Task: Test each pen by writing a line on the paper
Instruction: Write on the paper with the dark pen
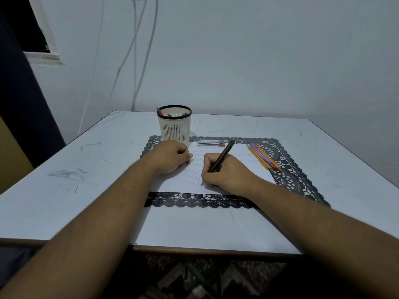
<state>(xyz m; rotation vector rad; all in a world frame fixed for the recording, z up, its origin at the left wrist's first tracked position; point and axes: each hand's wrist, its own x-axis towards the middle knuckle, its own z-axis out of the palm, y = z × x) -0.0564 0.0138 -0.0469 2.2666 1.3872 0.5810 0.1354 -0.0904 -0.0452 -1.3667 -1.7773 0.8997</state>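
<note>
- Pen (222, 155), dark and slim, is leaning from its tip at 7 o'clock to its clip end at 1 o'clock, with the clip end rising above the knuckles.
- Right hand (226, 172) is pinching the pen low on the barrel, fingers pressed together around it, and is resting its heel on the paper (244, 160).
- Pen tip is meeting the paper at the near edge of the sheet; the contact point is too small to confirm.
- Paper is lying white and flat on a black lace placemat (289, 169) and is showing several faint rows of small marks between the two hands.
- Left hand (170, 157) is curling into a loose fist, empty, and is pressing on the sheet's 9 o'clock side.
- Cream mesh pen cup (174, 126) with a black rim is standing at 11 o'clock from the paper, holding further pens.
- Orange and purple pens (262, 157) are lying together at 3 o'clock, along the sheet's right edge.
- Blue-and-red pens (210, 142) are lying crosswise at 12 o'clock.
- White table (86, 190) is carrying everything.
</note>
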